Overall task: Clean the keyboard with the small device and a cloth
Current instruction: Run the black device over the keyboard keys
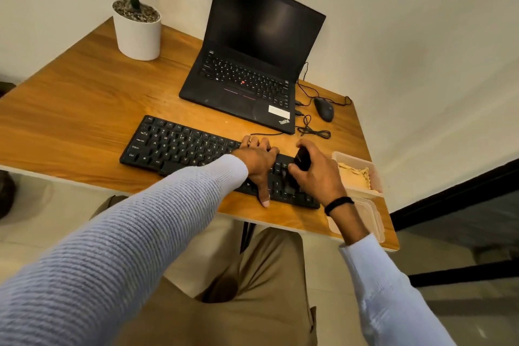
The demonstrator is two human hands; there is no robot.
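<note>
Far left on the wooden desk (70,109): a white plant pot (137,34), topped with pebbles around a green stem. Toward the middle, near the front edge, the black keyboard (174,146), laid at a slant with its right end nearer than its left. Just beyond it, an open black laptop (252,64), screen dark, with a thin cable running from its right side.

Across the right part of the keyboard, the left hand (259,160) in a pale knitted sleeve: fingers spread and bent over the far edge, thumb stretched down to the near edge, tip on the wood, so pinning the board between them. Right beside it, over the keyboard's right end, the right hand (317,174), fingers and thumb curled tight around the small device (302,159) (dark and rounded, mostly hidden by the grip). Impossible to tell whether the device touches the keys. A black band (338,203) round that wrist.

Farther back on the right, a black mouse (323,109) and a loose coil of cable (314,132) just right of the laptop. At the right edge of the desk, touching or nearly touching the keyboard's end, a clear plastic container (377,174) holding the crumpled yellowish cloth (354,177). Nearer than that, partly under the right forearm, a clear lid (373,223) lying flat.
</note>
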